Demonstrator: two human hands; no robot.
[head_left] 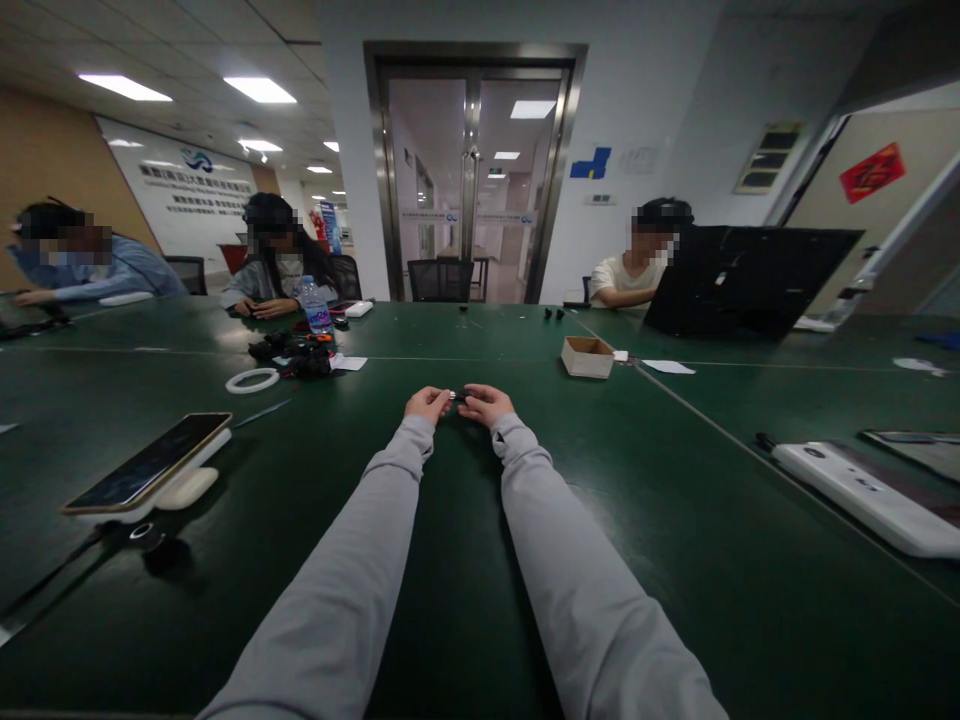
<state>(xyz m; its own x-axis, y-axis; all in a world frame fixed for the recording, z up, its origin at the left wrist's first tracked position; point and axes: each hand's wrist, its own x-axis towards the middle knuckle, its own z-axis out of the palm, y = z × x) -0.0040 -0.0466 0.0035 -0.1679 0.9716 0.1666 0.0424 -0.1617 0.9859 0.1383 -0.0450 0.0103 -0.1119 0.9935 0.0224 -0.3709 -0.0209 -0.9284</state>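
Observation:
My left hand [427,404] and my right hand [486,403] meet over the middle of the dark green table [450,560], both arms stretched forward in grey sleeves. Between the fingertips of both hands sits a small dark part [457,397]; its shape is too small to make out. Both hands are closed on it, just above the tabletop.
A phone [150,464] rests on a white stand at the left, with a white ring [252,380] and a pile of black parts [294,355] beyond. A small cardboard box [587,356] sits ahead right. A white device [862,492] lies at the right. Three people sit along the far side.

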